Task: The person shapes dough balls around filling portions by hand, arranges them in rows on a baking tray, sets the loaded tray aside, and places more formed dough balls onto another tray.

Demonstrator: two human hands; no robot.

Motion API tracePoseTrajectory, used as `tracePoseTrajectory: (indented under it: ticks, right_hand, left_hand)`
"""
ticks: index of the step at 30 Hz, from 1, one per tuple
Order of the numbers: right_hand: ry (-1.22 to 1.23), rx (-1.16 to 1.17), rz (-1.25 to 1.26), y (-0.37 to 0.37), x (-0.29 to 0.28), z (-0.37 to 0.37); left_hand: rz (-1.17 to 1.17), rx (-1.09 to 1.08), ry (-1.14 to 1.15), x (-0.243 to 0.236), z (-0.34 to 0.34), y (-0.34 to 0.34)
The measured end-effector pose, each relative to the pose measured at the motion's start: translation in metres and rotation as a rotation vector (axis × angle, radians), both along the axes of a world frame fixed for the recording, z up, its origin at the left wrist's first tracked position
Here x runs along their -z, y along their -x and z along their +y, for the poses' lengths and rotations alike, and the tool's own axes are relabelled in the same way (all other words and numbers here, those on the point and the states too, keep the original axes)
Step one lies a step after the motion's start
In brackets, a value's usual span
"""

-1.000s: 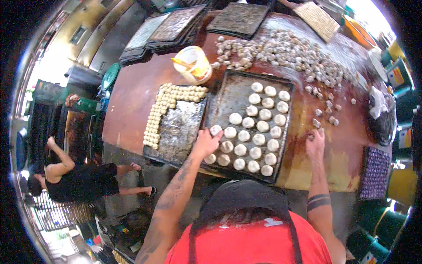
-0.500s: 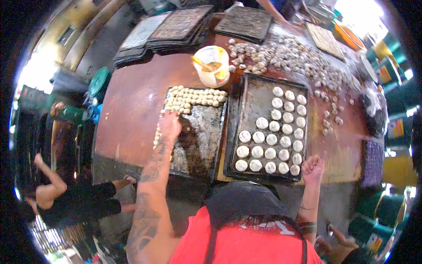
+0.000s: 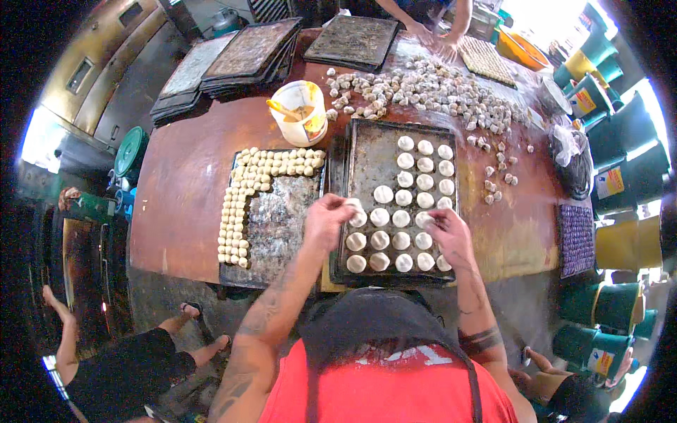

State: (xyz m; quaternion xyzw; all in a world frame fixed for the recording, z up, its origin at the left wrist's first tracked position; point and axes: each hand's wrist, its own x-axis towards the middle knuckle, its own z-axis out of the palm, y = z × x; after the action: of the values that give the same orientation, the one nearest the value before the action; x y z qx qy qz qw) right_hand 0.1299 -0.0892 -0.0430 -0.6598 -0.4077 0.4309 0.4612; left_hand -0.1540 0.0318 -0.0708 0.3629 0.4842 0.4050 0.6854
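My left hand is closed on a pale dough piece at the left side of a dark baking tray, which holds several rows of flattened white dough rounds. My right hand is over that tray's right side, fingers pinched; what is in them is hidden. Left of this, a second tray holds small dough balls along its top and left. Behind the trays stands a white bucket with a yellow utensil.
Stacked trays line the table's back, beside scattered dusted lumps. A co-worker's hands are at the back. Right are a black bag, a purple tray and green bins. Another person is at lower left.
My left hand has moved from the dough balls on the left tray to the right tray, holding a dough piece. My right hand has moved up and left onto the right tray.
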Motion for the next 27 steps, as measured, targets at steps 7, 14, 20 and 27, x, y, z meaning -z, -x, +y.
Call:
tracePoseTrajectory:
  ticks: [7,14,20,27]
  right_hand:
    - [-0.417,-0.376,-0.392,0.033,-0.073,0.048]
    - [-0.331,-0.199,-0.338,0.005,-0.06,0.052]
    - [-0.09,-0.282,0.502,-0.036,-0.042,0.063]
    - [-0.217,-0.018,0.47,-0.008,-0.069,0.068]
  left_hand:
    - [-0.165,0.107,0.083,-0.046,-0.026,-0.074]
    - [-0.132,0.089,-0.046,-0.054,-0.038,-0.111]
    - [-0.2,0.06,-0.097,-0.071,-0.029,-0.136]
    - [0.524,-0.01,-0.768,-0.097,-0.034,-0.142]
